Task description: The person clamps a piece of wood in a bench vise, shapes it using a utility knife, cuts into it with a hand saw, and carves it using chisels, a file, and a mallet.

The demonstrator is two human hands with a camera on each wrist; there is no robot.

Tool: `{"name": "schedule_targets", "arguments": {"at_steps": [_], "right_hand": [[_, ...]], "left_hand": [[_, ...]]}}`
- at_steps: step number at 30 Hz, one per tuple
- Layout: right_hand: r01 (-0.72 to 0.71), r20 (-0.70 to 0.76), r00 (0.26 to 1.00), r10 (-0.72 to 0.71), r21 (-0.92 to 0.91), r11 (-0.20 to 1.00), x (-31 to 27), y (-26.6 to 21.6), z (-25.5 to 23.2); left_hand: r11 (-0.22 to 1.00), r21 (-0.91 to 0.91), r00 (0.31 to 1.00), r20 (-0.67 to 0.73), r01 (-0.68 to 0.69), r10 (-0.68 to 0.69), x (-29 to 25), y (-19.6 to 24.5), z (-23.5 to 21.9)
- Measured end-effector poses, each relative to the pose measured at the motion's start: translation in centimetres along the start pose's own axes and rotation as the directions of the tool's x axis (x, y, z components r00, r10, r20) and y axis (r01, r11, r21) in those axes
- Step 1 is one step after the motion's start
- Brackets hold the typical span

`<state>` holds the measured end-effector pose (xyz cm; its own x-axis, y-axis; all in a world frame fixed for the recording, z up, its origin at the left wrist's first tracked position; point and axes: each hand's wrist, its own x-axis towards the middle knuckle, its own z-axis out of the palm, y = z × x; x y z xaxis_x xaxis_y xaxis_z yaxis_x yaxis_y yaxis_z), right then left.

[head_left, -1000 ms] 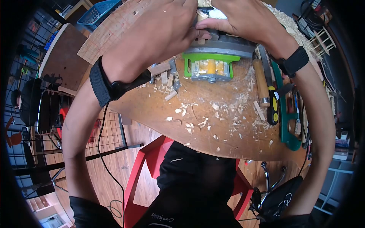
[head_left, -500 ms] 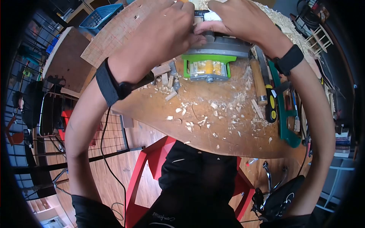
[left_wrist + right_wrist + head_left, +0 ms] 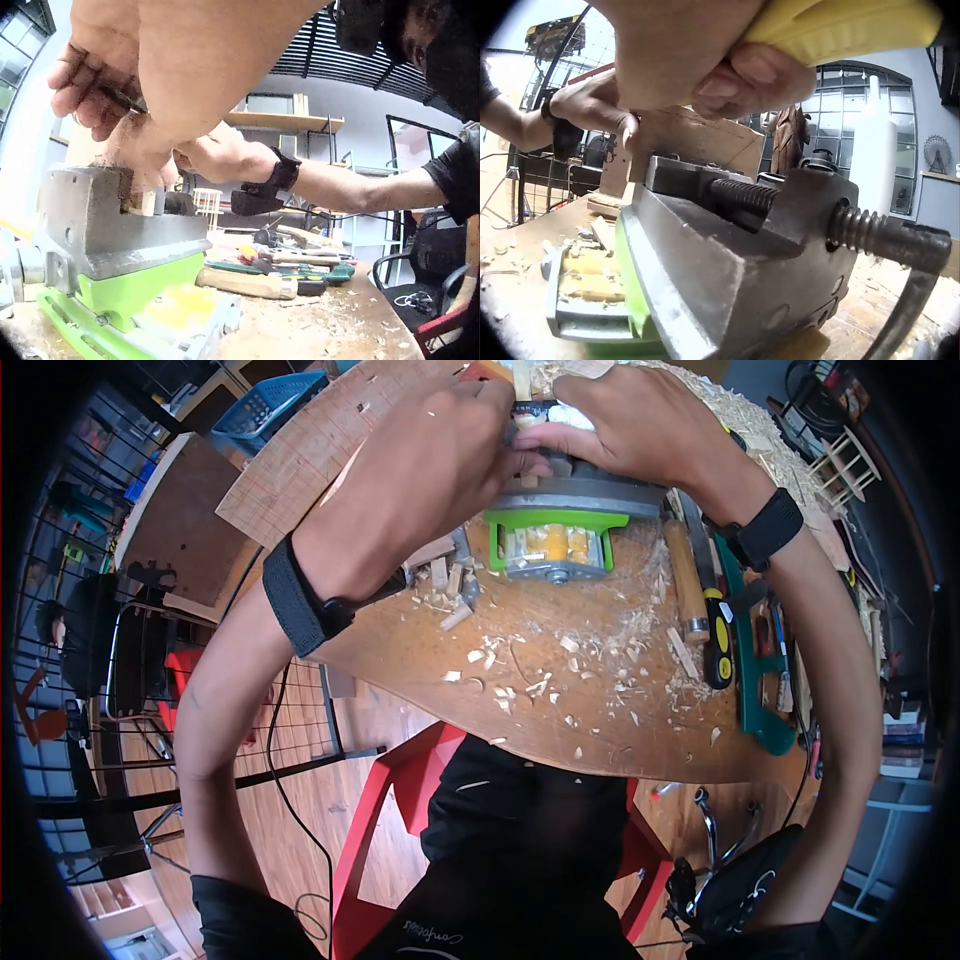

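Observation:
A grey bench vise (image 3: pixel 610 495) with a green base stands at the table's far side, and a small wooden piece (image 3: pixel 529 480) sits upright at its jaws. My left hand (image 3: pixel 425 455) curls its fingers around the top of this piece, thumb low beside the vise. In the left wrist view, a thin dark edge shows between those fingers. My right hand (image 3: pixel 650 425) grips a yellow-handled tool (image 3: pixel 847 30) above the vise, its working end hidden by the hands. Both thumbs come close together over the wood.
Wood offcuts (image 3: pixel 450 580) lie left of the vise, and shavings (image 3: pixel 540 685) litter the table. To the right are a wooden-handled tool (image 3: pixel 686 580), a black-and-yellow handle (image 3: pixel 718 640) and a green saw-like tool (image 3: pixel 750 690). A flat board (image 3: pixel 290 480) lies at the left.
The head view shifts slightly. Both hands stay together over the vise with small movements, and a pale sliver now shows beside the left wrist.

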<state>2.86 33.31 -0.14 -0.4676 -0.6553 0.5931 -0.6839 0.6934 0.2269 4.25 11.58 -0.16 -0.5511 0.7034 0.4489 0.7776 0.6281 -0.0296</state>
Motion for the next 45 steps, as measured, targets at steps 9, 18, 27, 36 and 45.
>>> {"name": "schedule_targets", "arguments": {"at_steps": [9, 18, 27, 36, 45], "right_hand": [[-0.080, 0.130, 0.989, 0.074, 0.040, 0.996, -0.2, -0.1, -0.2], [-0.070, 0.171, 0.983, 0.070, -0.006, 0.998, -0.1, -0.1, -0.3], [-0.141, 0.156, 0.977, 0.144, -0.031, 0.989, -1.0, -0.7, -0.4], [-0.112, 0.196, 0.970, 0.144, -0.165, 0.980, -1.9, 2.3, -3.8], [-0.208, 0.078, 0.974, 0.213, -0.067, 0.976, -1.6, 2.7, -3.1]], "left_hand": [[0.994, 0.095, 0.985, -0.156, -0.059, 0.073, -0.2, -1.3, 1.5], [0.998, 0.040, 0.987, -0.154, -0.039, 0.045, -0.4, -1.0, 1.6], [0.981, 0.163, 0.967, -0.216, -0.104, 0.138, -0.6, -0.3, 0.8], [0.993, -0.031, 0.992, 0.058, 0.114, -0.112, -3.5, -6.3, -4.2], [0.992, -0.111, 0.996, -0.078, -0.061, 0.053, -3.3, -5.6, -2.7]]}}
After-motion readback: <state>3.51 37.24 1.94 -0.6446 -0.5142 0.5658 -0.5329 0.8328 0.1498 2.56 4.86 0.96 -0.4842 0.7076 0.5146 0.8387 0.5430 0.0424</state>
